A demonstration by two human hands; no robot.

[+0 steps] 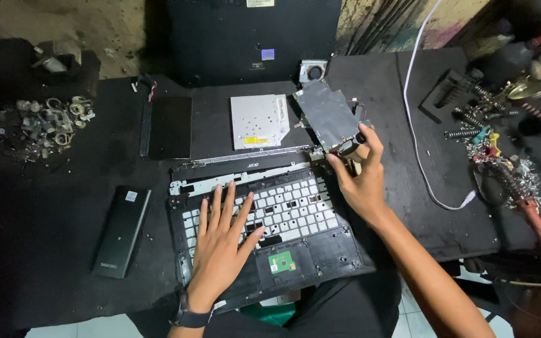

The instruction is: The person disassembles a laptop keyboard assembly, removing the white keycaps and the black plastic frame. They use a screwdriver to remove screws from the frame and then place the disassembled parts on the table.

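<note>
Left hand [220, 241] fingers spread flat on laptop case [264, 219], right hand [358, 178] fingers gripping circuit board [327, 112]

Stripped laptop base [270, 216] flat; grey circuit board [327, 116] tilted above.

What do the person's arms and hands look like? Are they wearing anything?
Both arms are bare, with no sleeves showing and no gloves. The left hand has a dark wristband, like a watch strap, around the wrist. The right hand wears nothing that I can see: no rings, no band.
</note>
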